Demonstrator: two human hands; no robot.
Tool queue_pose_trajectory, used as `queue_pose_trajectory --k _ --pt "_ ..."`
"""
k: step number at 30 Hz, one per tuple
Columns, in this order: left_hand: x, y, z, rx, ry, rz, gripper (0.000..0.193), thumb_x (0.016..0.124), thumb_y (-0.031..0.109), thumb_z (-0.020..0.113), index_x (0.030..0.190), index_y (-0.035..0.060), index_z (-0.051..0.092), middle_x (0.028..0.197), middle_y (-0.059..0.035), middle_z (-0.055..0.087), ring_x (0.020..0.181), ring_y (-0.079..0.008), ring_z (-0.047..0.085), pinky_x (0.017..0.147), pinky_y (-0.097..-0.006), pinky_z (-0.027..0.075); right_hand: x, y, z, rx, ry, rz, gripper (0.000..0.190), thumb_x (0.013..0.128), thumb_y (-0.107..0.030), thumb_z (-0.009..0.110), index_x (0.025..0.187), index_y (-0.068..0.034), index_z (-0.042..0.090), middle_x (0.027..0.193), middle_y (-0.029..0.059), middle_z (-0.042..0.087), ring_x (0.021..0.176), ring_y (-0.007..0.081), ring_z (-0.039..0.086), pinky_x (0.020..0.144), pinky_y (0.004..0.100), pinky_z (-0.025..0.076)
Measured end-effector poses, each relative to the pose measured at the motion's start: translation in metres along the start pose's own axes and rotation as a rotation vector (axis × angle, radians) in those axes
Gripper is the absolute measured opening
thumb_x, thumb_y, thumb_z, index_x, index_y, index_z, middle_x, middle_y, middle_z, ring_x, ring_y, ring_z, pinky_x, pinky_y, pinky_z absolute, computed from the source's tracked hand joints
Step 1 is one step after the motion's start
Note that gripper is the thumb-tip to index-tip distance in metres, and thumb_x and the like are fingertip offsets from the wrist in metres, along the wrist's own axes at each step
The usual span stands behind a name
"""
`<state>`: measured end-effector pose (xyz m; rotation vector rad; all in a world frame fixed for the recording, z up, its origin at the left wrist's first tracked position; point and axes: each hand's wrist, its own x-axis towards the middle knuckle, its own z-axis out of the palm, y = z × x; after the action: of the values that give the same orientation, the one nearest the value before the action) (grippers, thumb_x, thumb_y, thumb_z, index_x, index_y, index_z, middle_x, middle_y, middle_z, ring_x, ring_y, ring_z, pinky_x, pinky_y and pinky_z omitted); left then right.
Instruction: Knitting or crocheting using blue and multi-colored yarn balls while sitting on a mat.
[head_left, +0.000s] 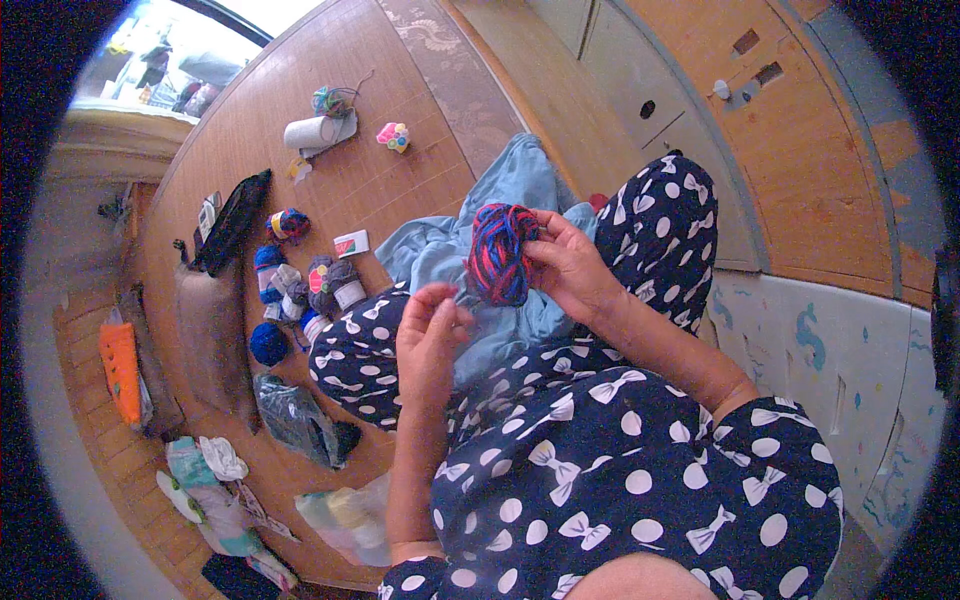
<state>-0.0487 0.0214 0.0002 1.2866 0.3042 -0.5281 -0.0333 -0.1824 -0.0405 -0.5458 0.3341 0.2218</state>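
My right hand grips a loose bundle of red, blue and purple yarn by its right side, above my lap. To the left of the bundle is my left hand, its thumb and fingers pinched together with a bit of red yarn at the fingertips. The strand between that hand and the bundle is too fine to follow. A light blue cloth lies crumpled across my lap and between my legs, under the yarn.
Several yarn balls lie left of my knee, near a small white packet. Beyond are a white roll and tangled multicoloured yarn. A brown cushion, a plastic bag and a black pouch rest farther left. White drawers stand at right.
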Motion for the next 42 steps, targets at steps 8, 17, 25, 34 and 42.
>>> queue_pose_trajectory --k 8,17,25,34,42 --pt "0.004 -0.007 0.017 0.066 -0.117 -0.019 0.045 0.083 0.009 0.059 0.126 0.0027 0.044 0.110 -0.0078 0.057 0.081 -0.0118 0.058 0.063 -0.0220 0.045 -0.005 0.004 0.010 -0.050 0.004 -0.020 0.040 0.083 0.004 0.052 0.121 -0.003 0.046 0.111 0.0100 0.058 0.098 0.0204 0.060 0.082 0.0350 0.053" --pt "-0.009 -0.005 0.001 0.171 -0.028 -0.130 0.013 0.083 0.010 0.061 0.093 0.0009 0.062 0.074 -0.0015 0.060 0.063 -0.0105 0.054 0.058 -0.0240 0.043 0.001 0.008 -0.004 -0.143 0.161 -0.065 0.036 0.085 0.003 0.052 0.119 -0.006 0.046 0.112 0.0077 0.056 0.101 0.0183 0.058 0.084 0.0363 0.052" --pt "-0.003 0.008 0.025 0.114 0.134 0.162 0.035 0.081 0.005 0.061 0.114 0.0022 0.051 0.105 -0.0083 0.061 0.077 -0.0163 0.060 0.064 -0.0262 0.046 0.005 0.009 -0.013 0.089 0.128 0.090 0.035 0.080 0.001 0.055 0.115 -0.003 0.051 0.107 0.0094 0.059 0.095 0.0232 0.061 0.081 0.0363 0.054" --pt "0.017 -0.024 0.021 0.354 -0.217 -0.135 0.026 0.087 0.017 0.060 0.108 0.0023 0.058 0.087 -0.0028 0.061 0.072 -0.0110 0.055 0.062 -0.0237 0.043 0.005 0.012 -0.001 -0.152 0.050 -0.081 0.043 0.085 0.001 0.055 0.125 -0.004 0.039 0.113 0.0084 0.055 0.102 0.0201 0.058 0.087 0.0381 0.051" --pt "-0.004 0.018 0.014 0.346 0.005 -0.055 0.023 0.095 0.020 0.049 0.097 0.0018 0.063 0.062 0.0058 0.046 0.052 -0.0033 0.038 0.046 -0.0194 0.029 0.005 0.015 -0.012 -0.450 0.205 -0.020 0.050 0.087 -0.009 0.057 0.131 -0.007 0.033 0.129 0.0105 0.038 0.108 0.0223 0.050 0.084 0.0339 0.047"
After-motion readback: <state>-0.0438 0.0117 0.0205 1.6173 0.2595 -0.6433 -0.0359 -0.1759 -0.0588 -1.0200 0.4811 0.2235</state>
